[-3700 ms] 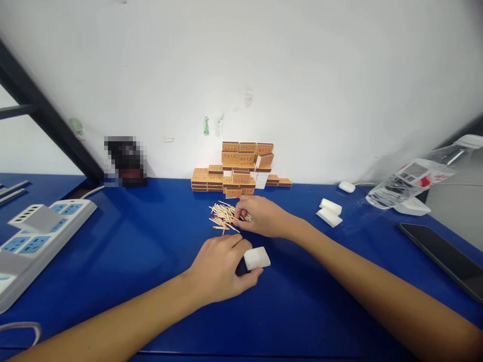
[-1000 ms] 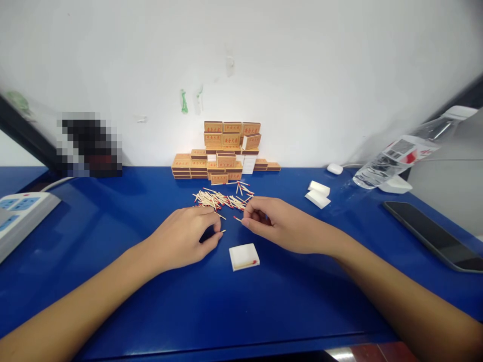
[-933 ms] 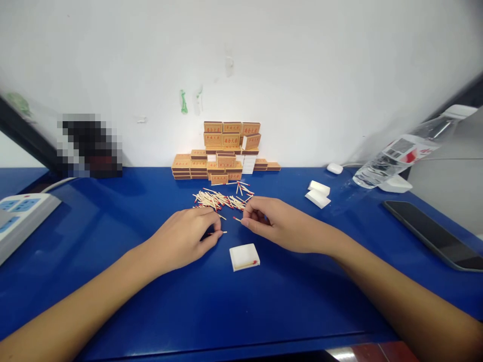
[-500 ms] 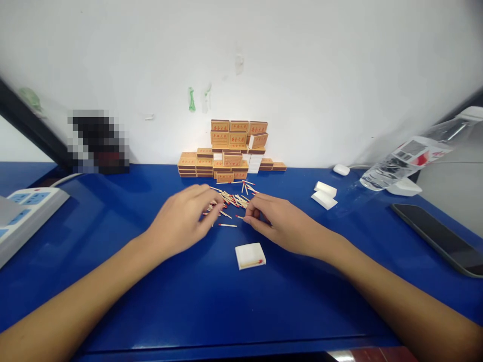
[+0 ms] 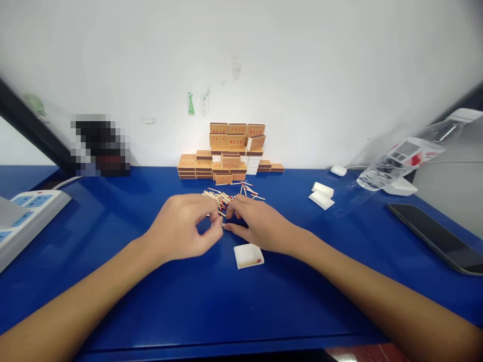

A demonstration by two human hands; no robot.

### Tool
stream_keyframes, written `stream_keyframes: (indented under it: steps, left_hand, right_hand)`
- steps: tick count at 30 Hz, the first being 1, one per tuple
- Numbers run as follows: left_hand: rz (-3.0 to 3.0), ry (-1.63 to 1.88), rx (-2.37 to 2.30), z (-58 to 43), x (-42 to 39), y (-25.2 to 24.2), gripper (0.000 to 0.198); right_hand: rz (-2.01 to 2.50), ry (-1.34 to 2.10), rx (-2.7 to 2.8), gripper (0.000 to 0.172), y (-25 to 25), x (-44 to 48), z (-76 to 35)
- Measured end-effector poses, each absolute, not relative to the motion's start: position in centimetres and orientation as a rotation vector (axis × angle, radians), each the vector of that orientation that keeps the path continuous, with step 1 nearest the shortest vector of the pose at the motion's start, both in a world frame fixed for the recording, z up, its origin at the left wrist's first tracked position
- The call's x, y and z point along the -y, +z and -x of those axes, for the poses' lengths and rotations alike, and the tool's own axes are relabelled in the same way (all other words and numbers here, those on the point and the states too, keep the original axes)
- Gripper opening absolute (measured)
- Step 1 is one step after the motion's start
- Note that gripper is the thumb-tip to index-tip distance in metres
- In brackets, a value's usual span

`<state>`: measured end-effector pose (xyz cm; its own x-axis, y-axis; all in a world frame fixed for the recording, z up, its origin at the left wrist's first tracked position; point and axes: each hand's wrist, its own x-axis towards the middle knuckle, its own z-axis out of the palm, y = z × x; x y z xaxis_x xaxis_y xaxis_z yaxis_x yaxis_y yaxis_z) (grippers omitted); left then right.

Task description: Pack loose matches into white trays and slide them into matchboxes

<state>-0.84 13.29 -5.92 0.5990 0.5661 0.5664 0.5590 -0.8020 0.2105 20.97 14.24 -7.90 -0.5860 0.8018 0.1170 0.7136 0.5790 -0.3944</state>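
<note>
My left hand (image 5: 188, 226) is closed in a pinch, thumb against fingertips, on what looks like a match (image 5: 224, 224) whose pale stick barely shows. Almost touching it from the other side is my right hand (image 5: 260, 223), its fingers curled and the thumb bent under them. Whether it grips the same match or another is hidden. Behind both hands lies a loose pile of red-tipped matches (image 5: 221, 199), partly covered by the fingers. In front sits an open white matchbox tray (image 5: 248, 250) with a match along its near side.
Yellow matchboxes (image 5: 236, 141) are stacked against the wall. Two white pieces (image 5: 322, 199) lie to the right, near a tilted water bottle (image 5: 396, 156), a white case (image 5: 338, 170) and a phone (image 5: 433, 236). A power strip (image 5: 33, 221) is at left on the blue table (image 5: 226, 311).
My right hand has moved left, bringing its fingertips up to my left hand's. The left fingers have come down slightly and closed into a pinch by the match lying in front of the pile.
</note>
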Motion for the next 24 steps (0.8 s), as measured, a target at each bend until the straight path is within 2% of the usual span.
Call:
stream_keyframes:
  steps: [4,8,18,20,23,24]
  left_hand:
    - [-2.828,0.656,-0.827,0.1,-12.0,-6.7,0.014]
    - [-2.79,0.393,-0.884,-0.7,-10.8,-7.4,0.029]
    - [-2.711,0.444,-0.989,-1.5,-10.1,-7.7,0.057]
    - [-2.74,0.408,-0.95,-1.5,-10.1,-7.9,0.051]
    - [-2.753,0.389,-0.941,-1.5,-10.3,-7.9,0.032]
    - [-2.754,0.404,-0.945,-1.5,-10.4,-7.9,0.033]
  right_hand:
    - [1.283,0.478,2.606,0.008,-7.3,-14.2,-20.7]
    - [1.412,0.445,2.637,0.011,-7.1,-14.0,-21.2]
    - [1.405,0.491,2.428,0.012,-6.3,-14.2,-25.1]
    - [1.431,0.501,2.41,0.013,-6.3,-14.3,-25.3]
    - [1.453,0.477,2.396,0.013,-6.3,-14.4,-25.6]
    - [1.451,0.463,2.394,0.014,-6.3,-14.5,-25.7]
